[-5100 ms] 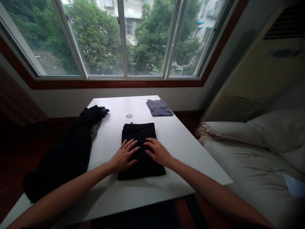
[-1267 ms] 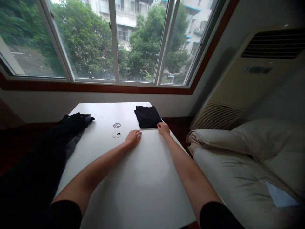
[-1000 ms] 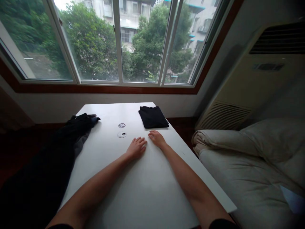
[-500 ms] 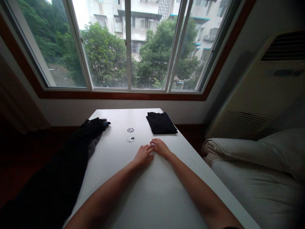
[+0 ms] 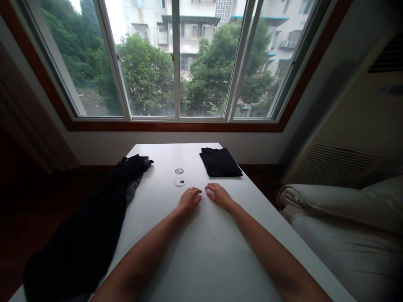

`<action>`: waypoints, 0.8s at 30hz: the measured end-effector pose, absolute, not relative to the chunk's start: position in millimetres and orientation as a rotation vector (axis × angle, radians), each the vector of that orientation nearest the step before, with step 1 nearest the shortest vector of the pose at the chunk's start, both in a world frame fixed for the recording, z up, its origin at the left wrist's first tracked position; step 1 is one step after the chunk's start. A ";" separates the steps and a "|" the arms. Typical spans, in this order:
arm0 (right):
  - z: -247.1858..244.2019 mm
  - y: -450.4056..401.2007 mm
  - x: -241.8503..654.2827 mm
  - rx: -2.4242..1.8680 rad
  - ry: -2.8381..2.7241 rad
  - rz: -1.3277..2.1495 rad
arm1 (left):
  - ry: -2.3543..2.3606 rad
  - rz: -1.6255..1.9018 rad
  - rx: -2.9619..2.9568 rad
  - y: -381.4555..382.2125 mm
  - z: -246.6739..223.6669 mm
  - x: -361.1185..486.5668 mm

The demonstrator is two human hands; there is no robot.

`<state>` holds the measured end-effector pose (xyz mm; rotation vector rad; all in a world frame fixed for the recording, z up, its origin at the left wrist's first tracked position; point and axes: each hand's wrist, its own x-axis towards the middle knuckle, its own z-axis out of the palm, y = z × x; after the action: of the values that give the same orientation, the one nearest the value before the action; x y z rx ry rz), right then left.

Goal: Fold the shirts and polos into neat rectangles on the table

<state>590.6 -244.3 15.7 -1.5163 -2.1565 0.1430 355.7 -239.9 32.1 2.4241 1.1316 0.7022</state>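
Observation:
My left hand (image 5: 189, 199) rests over the middle of the white table (image 5: 195, 251), its fingers loosely bent and apart, with nothing held. Facing it across a small gap is my right hand (image 5: 218, 194), also holding nothing, thumb and fingers apart. Just beyond my right hand lies a folded black cloth item (image 5: 221, 162), flat and roughly square, near the table's right edge. Dark clothing (image 5: 85, 226) is heaped along the left edge and drapes down out of the light, so its shape is hard to make out.
Two round cable-hole covers (image 5: 179, 183) are set in the tabletop ahead of my hands. On the right stands a pale padded sofa or bed (image 5: 343, 235), with a beige floor unit (image 5: 340, 163) behind it. A window (image 5: 179, 63) fills the far wall.
My hands, touching at the fingertips before, have moved slightly apart. The whole view has shifted, so the table appears a little further right. Both cloth items stay in place.

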 end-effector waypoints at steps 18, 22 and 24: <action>8.2 -233.2 601.2 -1.447 -2.082 0.217 | 1.068 0.751 2.534 -239.7 25.3 354.0; 9.8 -233.6 598.7 -1.473 -2.064 0.207 | 1.084 0.719 2.519 -240.6 28.2 353.6; 11.7 -235.5 597.4 -1.486 -2.059 0.199 | 1.081 0.704 2.515 -241.5 30.0 353.7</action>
<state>597.4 -235.5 11.7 -1.4864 -2.0593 0.1987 353.7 -241.5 30.0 2.5147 1.0812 0.7038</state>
